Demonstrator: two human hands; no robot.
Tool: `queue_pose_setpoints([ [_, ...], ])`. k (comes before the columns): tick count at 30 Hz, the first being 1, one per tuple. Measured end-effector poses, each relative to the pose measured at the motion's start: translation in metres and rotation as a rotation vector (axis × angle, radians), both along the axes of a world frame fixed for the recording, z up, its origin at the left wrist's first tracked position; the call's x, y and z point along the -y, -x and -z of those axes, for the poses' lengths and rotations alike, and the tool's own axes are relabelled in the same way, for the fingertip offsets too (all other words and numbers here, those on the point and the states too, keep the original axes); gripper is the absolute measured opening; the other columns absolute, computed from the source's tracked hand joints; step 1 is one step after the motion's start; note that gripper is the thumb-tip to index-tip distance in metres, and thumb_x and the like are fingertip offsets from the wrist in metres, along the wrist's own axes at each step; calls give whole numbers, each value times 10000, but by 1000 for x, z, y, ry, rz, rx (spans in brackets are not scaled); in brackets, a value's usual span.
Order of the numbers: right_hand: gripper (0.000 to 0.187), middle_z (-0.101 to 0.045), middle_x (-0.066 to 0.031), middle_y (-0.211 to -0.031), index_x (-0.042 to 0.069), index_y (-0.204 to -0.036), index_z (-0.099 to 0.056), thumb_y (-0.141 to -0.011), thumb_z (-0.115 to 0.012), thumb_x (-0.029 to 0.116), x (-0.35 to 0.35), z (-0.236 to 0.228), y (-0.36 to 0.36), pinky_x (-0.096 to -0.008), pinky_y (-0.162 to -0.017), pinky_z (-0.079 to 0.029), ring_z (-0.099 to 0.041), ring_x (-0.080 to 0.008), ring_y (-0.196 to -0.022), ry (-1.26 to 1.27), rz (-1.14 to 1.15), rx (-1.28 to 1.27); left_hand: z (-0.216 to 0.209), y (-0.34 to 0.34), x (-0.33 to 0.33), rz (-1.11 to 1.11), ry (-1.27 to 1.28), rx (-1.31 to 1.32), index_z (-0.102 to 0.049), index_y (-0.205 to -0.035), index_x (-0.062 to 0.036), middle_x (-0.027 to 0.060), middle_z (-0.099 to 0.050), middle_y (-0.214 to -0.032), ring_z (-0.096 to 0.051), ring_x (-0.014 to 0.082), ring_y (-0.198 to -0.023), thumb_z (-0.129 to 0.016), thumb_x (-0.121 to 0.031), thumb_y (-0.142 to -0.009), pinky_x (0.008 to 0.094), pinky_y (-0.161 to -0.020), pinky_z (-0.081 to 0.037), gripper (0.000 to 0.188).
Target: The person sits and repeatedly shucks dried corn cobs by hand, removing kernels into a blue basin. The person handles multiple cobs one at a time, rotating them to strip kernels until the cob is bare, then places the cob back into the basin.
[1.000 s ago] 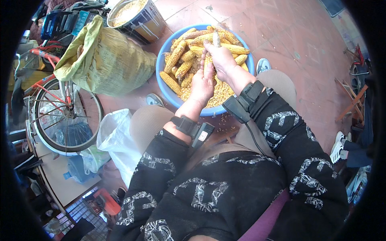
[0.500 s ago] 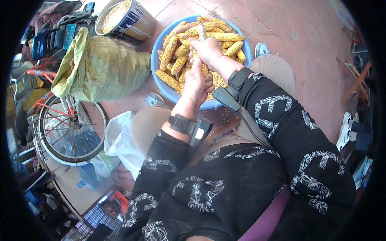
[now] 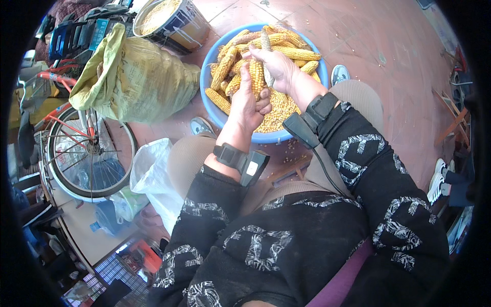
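A blue basin (image 3: 207, 77) holds several yellow corn cobs (image 3: 224, 69) and loose kernels (image 3: 279, 110) gathered at its near side. Above it, my left hand (image 3: 249, 105) is closed around an ear of corn (image 3: 257, 77) still covered in kernels, thumb pointing up along it. My right hand (image 3: 280, 69) grips a pale, stripped corncob (image 3: 265, 42), which stands nearly upright against that ear. Parts of both pieces are hidden behind my fingers. Each wrist wears a black strapped device.
A yellow woven sack (image 3: 148, 79) stands left of the basin, with a bucket of kernels (image 3: 176, 25) behind it. A bicycle wheel (image 3: 92, 151) and a clear plastic bag (image 3: 153, 169) are on the left. Kernels lie scattered on the tiled floor by the basin. Another person's shoe (image 3: 437, 181) shows at right.
My hands have drawn slightly apart, and more of the pale corncob and of the kernel-covered ear now shows. The whole view has shifted a little, moving the basin rightward.
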State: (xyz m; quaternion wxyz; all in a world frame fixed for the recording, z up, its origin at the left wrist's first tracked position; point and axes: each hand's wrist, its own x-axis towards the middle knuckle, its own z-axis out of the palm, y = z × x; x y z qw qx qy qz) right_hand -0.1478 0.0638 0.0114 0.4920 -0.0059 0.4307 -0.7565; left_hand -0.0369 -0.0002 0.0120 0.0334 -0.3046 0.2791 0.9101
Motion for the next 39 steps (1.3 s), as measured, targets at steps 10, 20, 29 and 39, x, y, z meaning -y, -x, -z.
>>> queue_pose_setpoints([
  [10, 246, -578, -56, -757, 15, -870, -592, -856, -609, 260, 12, 9, -9, -308, -646, -459, -547, -149, -702, -345, 174, -426, 2, 10, -25, -106, 142, 219, -400, -978, -120, 11, -384, -574, -305, 89, -417, -314, -594, -925, 243, -381, -233, 485],
  [20, 304, -645, -159, -758, -21, -893, -621, -767, -648, 254, 13, 29, 0, -362, -683, -486, -617, -257, -701, -418, 131, -789, 3, 6, -19, -101, 81, 208, -423, -924, -147, 15, -357, -578, -249, 87, -396, -332, -527, -952, 232, -382, -225, 391],
  [29, 361, -652, -128, -778, -5, -908, -627, -798, -666, 336, 8, 23, -1, -329, -676, -491, -624, -208, -708, -380, 172, -718, -3, 2, -1, 119, -172, 26, -459, -867, -137, -19, -363, -544, -265, 63, -371, -352, -479, -962, 203, -368, -222, 371],
  [39, 271, -607, -108, -853, 15, -967, -553, -924, -545, 282, 2, 0, 6, -330, -679, -517, -602, -203, -756, -86, -15, 6, 5, 5, 0, -99, 79, 47, -496, -1047, -136, 28, -462, -672, -367, 95, -454, -472, -460, -930, 245, -441, -343, 345],
])
